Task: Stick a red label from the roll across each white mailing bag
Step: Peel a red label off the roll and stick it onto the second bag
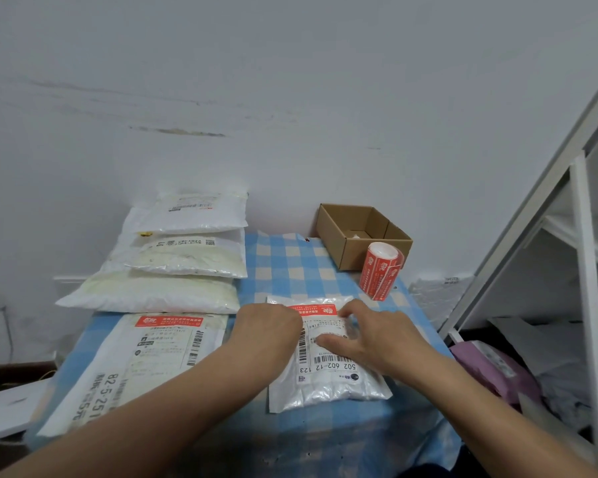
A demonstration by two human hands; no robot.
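Head view of a table covered by a blue-and-white checked cloth (pixel 283 263) and set against a white wall (pixel 290 98). A small white mailing bag (pixel 328 384) lies flat near the front edge of the table, right of centre, with its printed shipping slip (pixel 328 353) facing up. A red label (pixel 313 309) runs across the far end of this bag. The left hand (pixel 268 327) rests on the far left part of the bag, covering the left end of the red label. Its fingers curl downward and the tips are hidden, so it cannot be told whether they pinch anything. The right hand (pixel 370 334) lies on the right side of the bag with the fingers spread wide and lightly bent. The thumb lies across the shipping slip, the fingertips reach the right end of the red label, and the hand grips nothing. The roll of red labels (pixel 380 270) stands near the far right corner, with a loose strip hanging at its side, just in front of an open cardboard box (pixel 339 236). A large white mailing bag (pixel 118 367) lies along the front left edge and carries its own red strip (pixel 168 320) across its far end. Behind it, at the far left corner, three more white bags (pixel 183 257) lie in an overlapping stack. A white shelf frame (pixel 580 236) stands right of the table, with a pink parcel (pixel 491 370) low beside it.
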